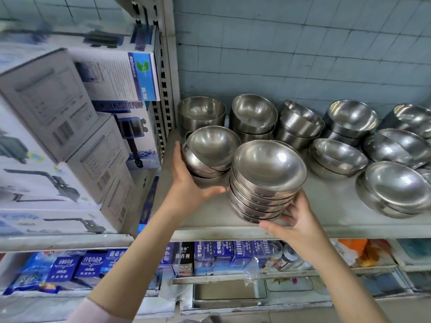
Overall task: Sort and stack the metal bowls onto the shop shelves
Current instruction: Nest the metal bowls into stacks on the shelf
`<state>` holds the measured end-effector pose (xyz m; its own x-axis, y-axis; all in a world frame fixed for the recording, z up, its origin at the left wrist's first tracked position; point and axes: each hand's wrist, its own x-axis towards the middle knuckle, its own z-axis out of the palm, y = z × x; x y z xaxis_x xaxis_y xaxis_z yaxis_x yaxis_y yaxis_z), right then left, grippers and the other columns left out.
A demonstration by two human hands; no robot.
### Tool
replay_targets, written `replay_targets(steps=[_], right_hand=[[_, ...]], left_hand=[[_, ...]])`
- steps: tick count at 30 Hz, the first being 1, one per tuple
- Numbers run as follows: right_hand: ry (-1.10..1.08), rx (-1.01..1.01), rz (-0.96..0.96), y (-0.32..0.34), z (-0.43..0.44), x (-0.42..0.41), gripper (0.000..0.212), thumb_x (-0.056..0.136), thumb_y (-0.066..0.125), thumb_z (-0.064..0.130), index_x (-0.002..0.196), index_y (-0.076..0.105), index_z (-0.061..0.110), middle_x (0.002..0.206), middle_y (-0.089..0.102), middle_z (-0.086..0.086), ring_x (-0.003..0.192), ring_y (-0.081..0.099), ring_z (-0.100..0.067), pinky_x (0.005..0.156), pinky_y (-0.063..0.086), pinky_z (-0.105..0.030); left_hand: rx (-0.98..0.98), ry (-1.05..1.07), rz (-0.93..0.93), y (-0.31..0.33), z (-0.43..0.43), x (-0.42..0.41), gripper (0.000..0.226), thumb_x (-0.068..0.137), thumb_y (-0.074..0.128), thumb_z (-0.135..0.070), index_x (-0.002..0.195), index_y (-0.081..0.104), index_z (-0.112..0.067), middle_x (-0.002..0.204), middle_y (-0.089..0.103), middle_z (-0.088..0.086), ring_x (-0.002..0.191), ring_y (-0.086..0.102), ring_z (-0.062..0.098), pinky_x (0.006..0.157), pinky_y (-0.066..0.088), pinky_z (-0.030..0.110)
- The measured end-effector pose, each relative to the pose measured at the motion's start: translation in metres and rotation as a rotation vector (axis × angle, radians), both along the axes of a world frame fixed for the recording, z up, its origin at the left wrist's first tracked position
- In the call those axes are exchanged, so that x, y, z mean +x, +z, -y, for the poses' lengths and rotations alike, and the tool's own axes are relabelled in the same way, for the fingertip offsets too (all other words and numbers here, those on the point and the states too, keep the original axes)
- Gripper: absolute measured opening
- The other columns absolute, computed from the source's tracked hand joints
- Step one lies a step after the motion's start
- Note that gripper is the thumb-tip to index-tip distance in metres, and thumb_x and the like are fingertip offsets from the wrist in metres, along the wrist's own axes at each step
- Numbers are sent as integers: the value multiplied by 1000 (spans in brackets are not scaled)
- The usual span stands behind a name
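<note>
White cardboard pump boxes [70,141] are stacked on the far-left shelving, next to a perforated grey metal upright [166,78]. Right of the upright, a grey metal shelf [326,206] carries all the shiny steel bowls.

At the shelf's near-left end, the left hand [189,183] holds a short stack of small round steel bowls [210,152]. Its grip wraps the stack's left side, with the thumb under the near edge.

Just right of it, and touching it, stands a taller stack of wider steel bowls [268,178], leaning slightly. The right hand [296,222] cups its base, its grip curled round the lower right side and the thumb beneath.

More stacked steel bowls [349,122] fill the far row and the right end. Blue packaged boxes [221,255] line the lower shelf.
</note>
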<state>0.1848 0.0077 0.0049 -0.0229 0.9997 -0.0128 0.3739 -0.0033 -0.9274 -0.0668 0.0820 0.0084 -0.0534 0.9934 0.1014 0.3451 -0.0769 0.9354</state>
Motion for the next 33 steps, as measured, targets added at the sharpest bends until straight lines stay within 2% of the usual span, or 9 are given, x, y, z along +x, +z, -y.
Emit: replay_targets(steps=[5, 8, 13, 15, 17, 19, 25, 28, 33], right_hand=[[-24, -35, -34, 1, -1, 1, 104, 52, 91, 37, 141, 38, 33, 128, 64, 15, 117, 61, 1, 96, 51, -26], [-21, -70, -72, -1, -4, 4, 89, 61, 91, 15, 135, 44, 28, 126, 66, 5, 110, 67, -4, 82, 57, -23], [-4, -101, -83, -1, -9, 8, 95, 52, 96, 29, 133, 47, 28, 126, 68, 6, 116, 65, -10, 97, 54, -31], [-2, -107, -80, 0, -13, 6, 94, 52, 97, 28, 133, 48, 28, 124, 69, 6, 115, 66, -11, 96, 54, -32], [-7, -105, -75, 1, -18, 2, 85, 58, 95, 13, 129, 50, 26, 121, 70, 4, 110, 69, -8, 90, 56, -26], [5, -92, -79, 4, -25, -6, 80, 62, 91, 3, 127, 51, 24, 119, 71, 3, 104, 70, -4, 85, 56, -19], [82, -43, -88, 6, -47, -38, 88, 63, 88, -4, 136, 45, 20, 124, 64, 9, 101, 67, 7, 78, 51, -10], [112, -30, -132, 0, -63, -52, 95, 62, 87, -6, 141, 42, 18, 129, 62, 5, 110, 66, -3, 82, 53, -15], [213, -17, -164, -2, -93, -72, 96, 65, 84, -10, 146, 36, 11, 140, 55, -6, 115, 64, -7, 86, 54, -20]], left_hand=[[47, 6, 64, 3, -10, -3, 135, 61, 91, -20, 150, -10, -37, 155, 22, -7, 136, 28, 4, 109, 26, 25], [55, 4, 58, 3, -9, -8, 128, 62, 90, -17, 151, -1, -31, 140, 29, -15, 128, 32, 1, 104, 28, 20], [74, 72, 44, 3, 15, -28, 131, 54, 92, -23, 151, 3, -26, 154, 26, -2, 136, 32, 5, 112, 30, 27], [109, 85, 56, 7, 35, -37, 129, 53, 91, -20, 151, 6, -20, 151, 27, -4, 132, 33, -5, 109, 29, 14], [143, 83, 85, 9, 57, -44, 126, 52, 88, -22, 150, 9, -20, 148, 30, -8, 128, 36, -14, 102, 29, 3], [147, 76, 138, 9, 78, -51, 125, 51, 86, -24, 150, 10, -23, 148, 32, -10, 130, 38, -13, 100, 33, 4], [132, 77, 221, 1, 113, -62, 125, 53, 93, -31, 148, 12, -36, 151, 31, -6, 132, 44, 1, 99, 42, 12], [133, 82, 227, 3, 121, -64, 123, 51, 86, -16, 148, 12, -29, 147, 34, -10, 125, 48, -7, 94, 43, 8], [157, 68, 195, 8, 132, -67, 121, 52, 84, -14, 146, 12, -33, 144, 33, -19, 125, 47, -9, 96, 44, 11]])
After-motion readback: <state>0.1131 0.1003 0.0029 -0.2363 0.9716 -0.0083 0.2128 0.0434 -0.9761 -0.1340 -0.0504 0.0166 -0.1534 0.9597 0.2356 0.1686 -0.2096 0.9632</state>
